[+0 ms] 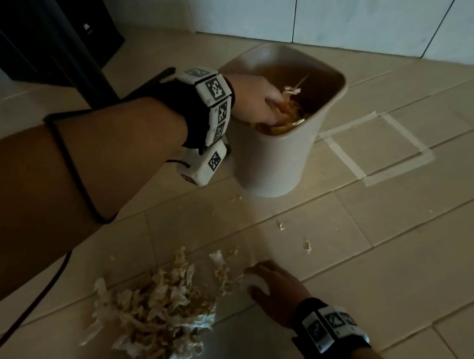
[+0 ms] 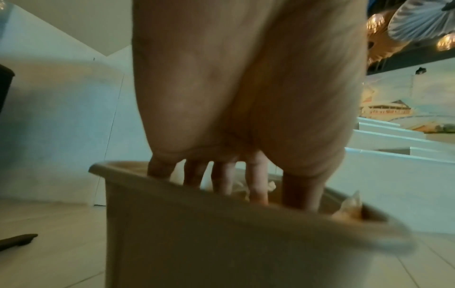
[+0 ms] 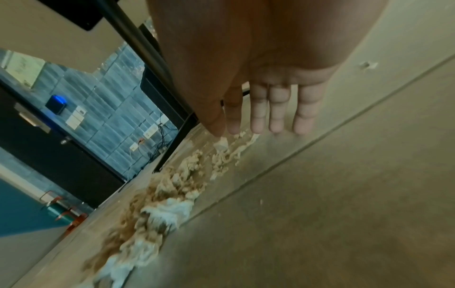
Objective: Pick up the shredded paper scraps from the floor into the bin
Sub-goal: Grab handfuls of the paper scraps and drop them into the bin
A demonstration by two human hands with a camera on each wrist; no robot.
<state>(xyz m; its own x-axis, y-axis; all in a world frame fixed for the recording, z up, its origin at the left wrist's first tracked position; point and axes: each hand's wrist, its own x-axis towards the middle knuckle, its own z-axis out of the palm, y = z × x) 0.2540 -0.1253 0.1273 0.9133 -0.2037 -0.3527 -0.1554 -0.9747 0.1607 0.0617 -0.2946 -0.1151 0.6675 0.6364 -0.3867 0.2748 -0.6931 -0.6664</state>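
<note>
A beige bin (image 1: 276, 161) stands on the tiled floor near the wall, with shredded paper (image 1: 287, 115) inside. My left hand (image 1: 258, 101) reaches into its mouth; in the left wrist view the fingers (image 2: 221, 181) point straight down, spread, behind the bin's near wall (image 2: 221, 243). A large pile of shredded paper scraps (image 1: 158, 307) lies on the floor in front of me. My right hand (image 1: 271, 285) is low at the pile's right end, fingers (image 3: 258, 117) straight, tips at a thin trail of scraps (image 3: 229, 154) and holding nothing.
Several small stray scraps (image 1: 308, 244) lie between pile and bin. A taped rectangle (image 1: 375, 149) marks the floor right of the bin. A black cabinet (image 1: 69, 10) and a slanted dark post (image 1: 65, 34) stand at the left. A white wall (image 1: 320, 8) runs behind.
</note>
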